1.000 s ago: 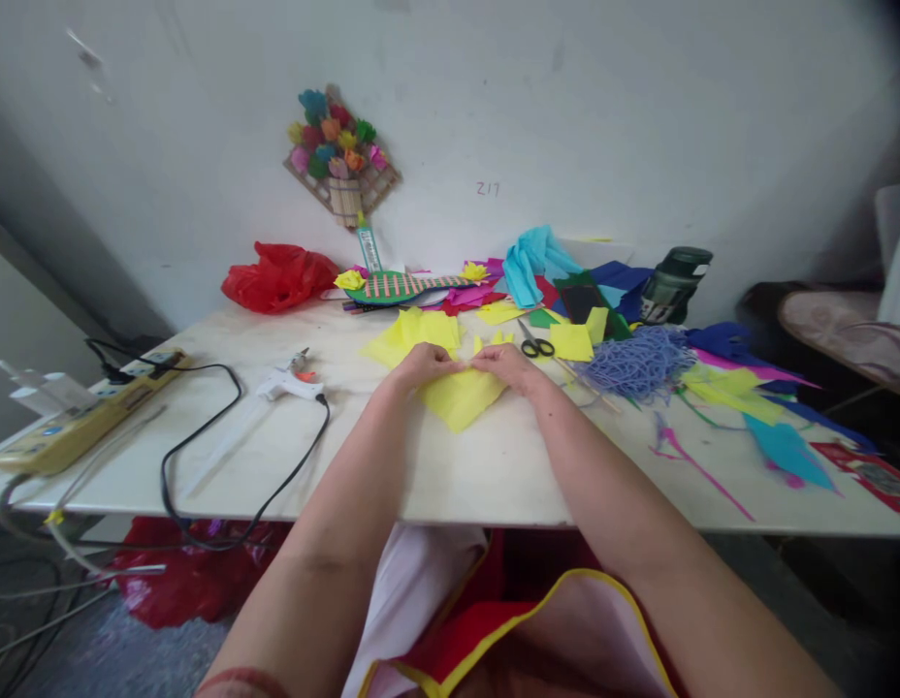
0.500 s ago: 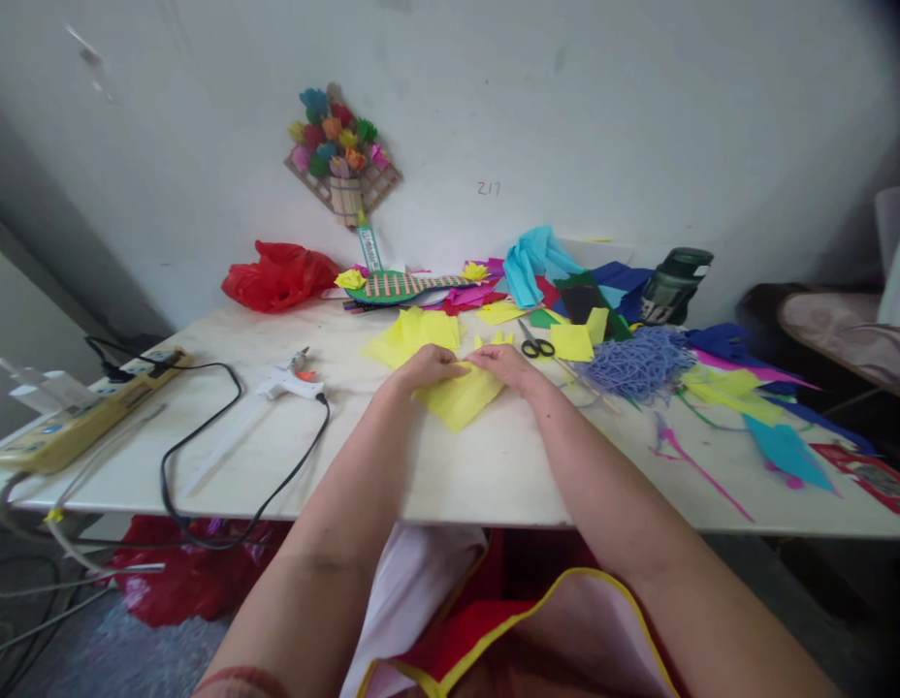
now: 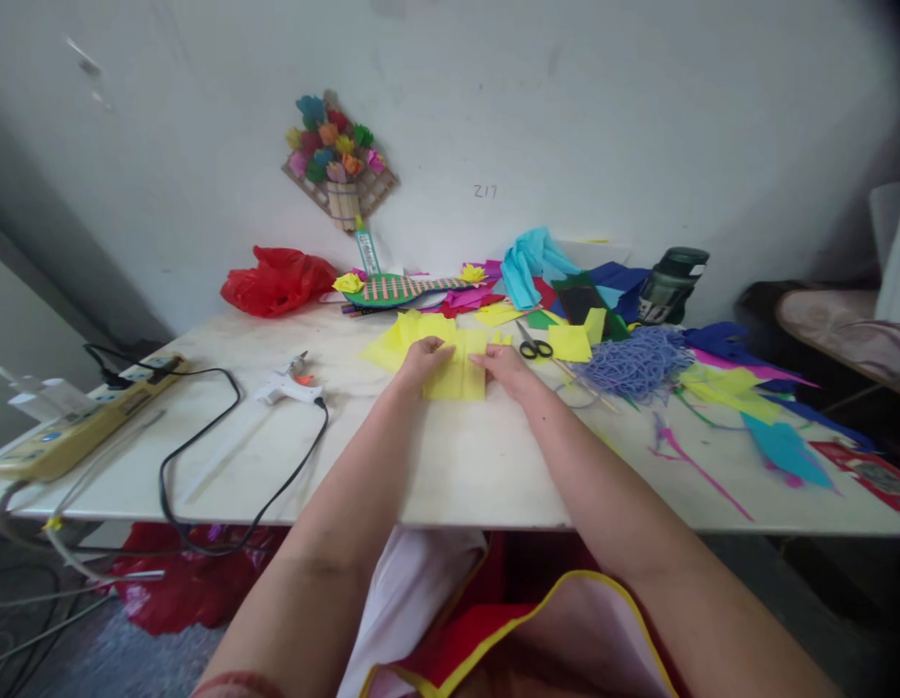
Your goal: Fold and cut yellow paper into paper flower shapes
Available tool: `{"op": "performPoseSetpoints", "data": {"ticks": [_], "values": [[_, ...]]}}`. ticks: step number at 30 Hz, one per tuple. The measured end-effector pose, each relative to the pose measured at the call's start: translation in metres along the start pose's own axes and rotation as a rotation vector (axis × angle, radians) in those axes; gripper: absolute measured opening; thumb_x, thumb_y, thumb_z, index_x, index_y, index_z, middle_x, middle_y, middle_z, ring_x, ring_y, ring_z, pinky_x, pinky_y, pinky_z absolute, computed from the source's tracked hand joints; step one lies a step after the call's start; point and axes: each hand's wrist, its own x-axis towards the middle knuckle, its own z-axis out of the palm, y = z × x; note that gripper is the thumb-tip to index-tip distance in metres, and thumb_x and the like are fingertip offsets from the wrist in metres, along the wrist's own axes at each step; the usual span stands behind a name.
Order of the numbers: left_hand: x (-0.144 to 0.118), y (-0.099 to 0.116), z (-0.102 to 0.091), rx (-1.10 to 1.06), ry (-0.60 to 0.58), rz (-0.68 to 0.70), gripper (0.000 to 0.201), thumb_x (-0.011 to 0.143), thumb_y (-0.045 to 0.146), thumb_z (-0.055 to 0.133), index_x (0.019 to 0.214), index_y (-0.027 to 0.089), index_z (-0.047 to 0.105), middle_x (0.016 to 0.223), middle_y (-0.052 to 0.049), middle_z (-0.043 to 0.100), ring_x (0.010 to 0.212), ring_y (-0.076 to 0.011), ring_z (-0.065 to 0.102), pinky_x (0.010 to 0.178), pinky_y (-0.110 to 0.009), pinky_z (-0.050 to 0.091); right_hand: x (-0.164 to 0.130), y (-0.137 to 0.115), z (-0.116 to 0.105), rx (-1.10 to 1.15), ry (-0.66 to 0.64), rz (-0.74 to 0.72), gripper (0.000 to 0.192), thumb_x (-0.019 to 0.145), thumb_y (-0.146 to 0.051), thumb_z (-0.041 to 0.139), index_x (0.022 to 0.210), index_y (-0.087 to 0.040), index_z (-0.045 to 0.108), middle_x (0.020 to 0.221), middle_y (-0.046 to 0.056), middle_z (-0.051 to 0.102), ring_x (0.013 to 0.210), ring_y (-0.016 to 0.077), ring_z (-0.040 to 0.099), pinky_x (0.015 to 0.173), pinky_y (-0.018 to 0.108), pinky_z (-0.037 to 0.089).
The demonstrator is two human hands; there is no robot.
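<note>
Left hand (image 3: 421,361) and right hand (image 3: 506,364) are pressing flat, fingers spread, on a folded yellow paper (image 3: 457,368) mid-desk (image 3: 450,465); uneven pressure is risking a crooked crease or tear.

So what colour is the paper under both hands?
Yellow; the folded paper shows best in the head view.

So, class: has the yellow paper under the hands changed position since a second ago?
Yes. The yellow paper has turned from a corner pointing at the table edge to lying square, nearer the scissors.
</note>
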Motion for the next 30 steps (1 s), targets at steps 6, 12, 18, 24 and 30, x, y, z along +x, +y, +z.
{"op": "performPoseSetpoints", "data": {"ticks": [6, 12, 18, 24, 30], "values": [[-0.001, 0.001, -0.012, -0.019, -0.055, -0.054, 0.033, 0.055, 0.04, 0.066, 0.073, 0.016, 0.052, 0.061, 0.001, 0.054, 0.052, -0.0098, 0.05, 0.048, -0.02, 0.036, 0.0, 0.0, -0.002, -0.047, -0.034, -0.018, 0.019, 0.056, -0.029, 0.068, 0.067, -0.015, 0.059, 0.053, -0.002, 0.06, 0.049, 0.0126, 0.054, 0.044, 0.023, 0.043], [-0.003, 0.005, -0.011, 0.108, -0.014, -0.021, 0.033, 0.06, 0.046, 0.059, 0.067, 0.014, 0.053, 0.057, 0.002, 0.051, 0.05, -0.0081, 0.044, 0.047, -0.02, 0.033, -0.001, 0.002, -0.004, -0.053, -0.207, -0.028, 0.02, 0.055, -0.03, 0.069, 0.068, -0.017, 0.061, 0.062, 0.0, 0.063, 0.057, 0.0151, 0.057, 0.051, 0.025, 0.044], [0.001, 0.004, -0.01, 0.217, 0.039, 0.051, 0.03, 0.061, 0.044, 0.058, 0.061, 0.014, 0.05, 0.052, 0.004, 0.045, 0.047, -0.0064, 0.038, 0.045, -0.019, 0.028, -0.001, 0.002, -0.004, -0.035, -0.159, -0.059, 0.022, 0.057, -0.035, 0.066, 0.07, -0.017, 0.061, 0.065, -0.001, 0.063, 0.062, 0.0149, 0.058, 0.059, 0.026, 0.045], [-0.002, 0.005, -0.01, 0.148, -0.022, 0.051, 0.03, 0.063, 0.043, 0.057, 0.06, 0.015, 0.047, 0.048, 0.005, 0.038, 0.043, -0.0049, 0.03, 0.041, -0.02, 0.022, 0.0, 0.001, -0.003, -0.073, -0.099, -0.101, 0.023, 0.059, -0.037, 0.063, 0.068, -0.017, 0.06, 0.062, -0.001, 0.061, 0.065, 0.0153, 0.057, 0.06, 0.026, 0.045], [-0.004, 0.007, -0.013, 0.087, -0.091, 0.025, 0.03, 0.061, 0.041, 0.06, 0.061, 0.014, 0.047, 0.048, 0.005, 0.038, 0.043, -0.0045, 0.031, 0.043, -0.02, 0.023, -0.002, -0.001, -0.001, -0.009, -0.107, -0.097, 0.023, 0.059, -0.033, 0.063, 0.073, -0.016, 0.063, 0.064, -0.001, 0.063, 0.064, 0.0146, 0.058, 0.061, 0.026, 0.045]]}}
